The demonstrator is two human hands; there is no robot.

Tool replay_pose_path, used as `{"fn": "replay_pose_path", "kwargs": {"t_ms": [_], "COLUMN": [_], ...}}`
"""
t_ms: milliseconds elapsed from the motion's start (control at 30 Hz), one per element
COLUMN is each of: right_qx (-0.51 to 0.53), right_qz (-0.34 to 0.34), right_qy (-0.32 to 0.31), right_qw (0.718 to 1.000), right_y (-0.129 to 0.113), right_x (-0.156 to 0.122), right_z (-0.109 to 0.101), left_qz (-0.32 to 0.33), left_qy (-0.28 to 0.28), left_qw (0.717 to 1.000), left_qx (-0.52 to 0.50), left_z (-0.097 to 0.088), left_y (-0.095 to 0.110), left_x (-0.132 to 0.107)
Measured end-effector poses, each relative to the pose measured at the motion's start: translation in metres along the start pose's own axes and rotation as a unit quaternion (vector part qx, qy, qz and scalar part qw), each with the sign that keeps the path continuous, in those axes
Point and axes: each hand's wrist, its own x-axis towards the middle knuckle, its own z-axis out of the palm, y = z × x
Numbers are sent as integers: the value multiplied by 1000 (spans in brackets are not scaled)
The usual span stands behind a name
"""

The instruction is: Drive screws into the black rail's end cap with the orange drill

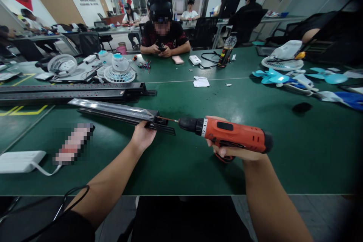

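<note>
A thin black cable [70, 193] loops below the near left edge of the green table [297, 151]; beyond it the left hand [143, 136] curls its fingers round the right end of a long black-and-silver metal rail [113, 110] lying mid-table. The right hand [229, 152] is clenched on an orange-and-black cordless drill [235, 134], held level, bit against that rail end. Farther off sit long black power strips [70, 92] and small white fans [119, 71].

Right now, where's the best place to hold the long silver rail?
Grip its right end from the near side, as the left hand does: the silver rail is long and thin, and the drill aims at that end, so a hold there likely steadies it best.
</note>
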Motion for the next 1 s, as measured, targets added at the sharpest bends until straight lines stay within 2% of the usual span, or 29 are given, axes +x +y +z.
{"fn": "replay_pose_path", "kwargs": {"t_ms": [167, 533, 767, 1000], "right_qx": [14, -44, -49, -29], "right_qz": [4, 0, -17, 15], "right_qy": [-4, -43, -41, -46], "right_qw": [1000, 998, 998, 998], "right_y": [-2, -3, -4, -3], "right_x": [0, 2, 3, 1], "right_z": [2, -1, 0, 0], "left_qz": [0, -1, -4, -7], "left_qy": [-17, -10, -12, -3], "left_qw": [1000, 1000, 1000, 1000], "left_qx": [17, 17, 22, 12], "left_z": [-1, 0, 1, 2], "left_y": [0, 0, 0, 1], "left_x": [0, 1, 0, -2]}}
